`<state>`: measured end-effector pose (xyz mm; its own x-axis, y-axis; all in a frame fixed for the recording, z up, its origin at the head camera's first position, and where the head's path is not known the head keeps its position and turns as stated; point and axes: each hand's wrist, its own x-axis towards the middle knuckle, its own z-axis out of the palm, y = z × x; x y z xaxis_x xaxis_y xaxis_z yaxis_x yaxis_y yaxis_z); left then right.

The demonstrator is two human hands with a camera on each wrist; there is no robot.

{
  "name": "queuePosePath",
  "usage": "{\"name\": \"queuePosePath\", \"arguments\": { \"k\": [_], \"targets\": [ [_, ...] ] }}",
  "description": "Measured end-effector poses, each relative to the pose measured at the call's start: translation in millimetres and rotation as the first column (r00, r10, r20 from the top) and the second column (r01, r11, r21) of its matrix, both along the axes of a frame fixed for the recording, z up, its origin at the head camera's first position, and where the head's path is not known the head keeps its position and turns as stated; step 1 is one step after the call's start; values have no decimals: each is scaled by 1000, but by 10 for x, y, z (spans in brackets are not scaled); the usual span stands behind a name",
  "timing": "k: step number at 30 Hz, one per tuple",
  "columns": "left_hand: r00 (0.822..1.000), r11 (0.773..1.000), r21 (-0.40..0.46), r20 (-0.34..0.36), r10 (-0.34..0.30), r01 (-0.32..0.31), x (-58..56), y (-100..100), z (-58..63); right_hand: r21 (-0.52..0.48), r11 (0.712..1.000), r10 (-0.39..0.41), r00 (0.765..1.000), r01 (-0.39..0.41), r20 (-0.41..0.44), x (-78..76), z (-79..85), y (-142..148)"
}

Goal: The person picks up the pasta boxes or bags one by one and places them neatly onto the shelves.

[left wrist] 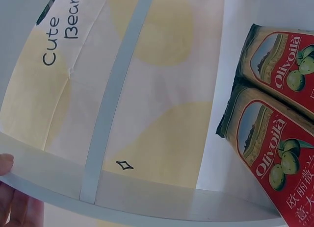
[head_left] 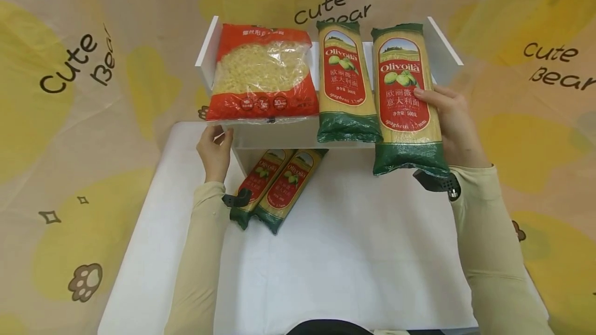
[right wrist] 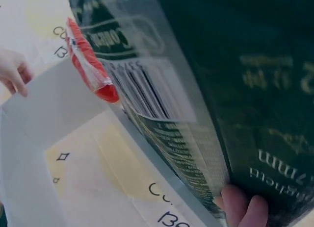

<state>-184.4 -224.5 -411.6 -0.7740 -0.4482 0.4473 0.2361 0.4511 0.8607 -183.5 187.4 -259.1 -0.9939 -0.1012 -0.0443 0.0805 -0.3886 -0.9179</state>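
Note:
A green-ended spaghetti pack with a red label leans at the right of a white shelf. My right hand grips its right side, thumb on the front; in the right wrist view, fingertips press its dark green back. With my left hand I pinch the shelf's left front edge, thumb and fingers on either side of the board. Beside the held pack stands another spaghetti pack. Left of that lies a red and clear bag of short pasta.
Two more spaghetti packs lie side by side beneath the upper board, slanting on the white tabletop. White side panels rise at both ends of the upper tier. Behind hangs a yellow patterned cloth.

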Motion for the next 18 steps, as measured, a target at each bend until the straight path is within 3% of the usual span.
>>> {"name": "queuePosePath", "arguments": {
  "k": [4,10,14,16,18],
  "targets": [
    [1000,1000,5,0,2,-2,-6,12,2,20,998,51,998,-51,35,-73,42,51],
    [1000,1000,15,2,-3,3,-15,22,11,-166,975,166,982,-149,90,-137,59,50],
    [1000,1000,10,10,11,-11,-14,18,12,72,982,169,984,-174,62,-147,76,48],
    [1000,1000,9,15,14,-14,-14,15,7,211,963,159,986,-167,54,-142,84,49],
    [1000,1000,12,15,11,-11,-16,12,-1,271,949,153,987,-163,55,-130,87,46]
  ]
}}
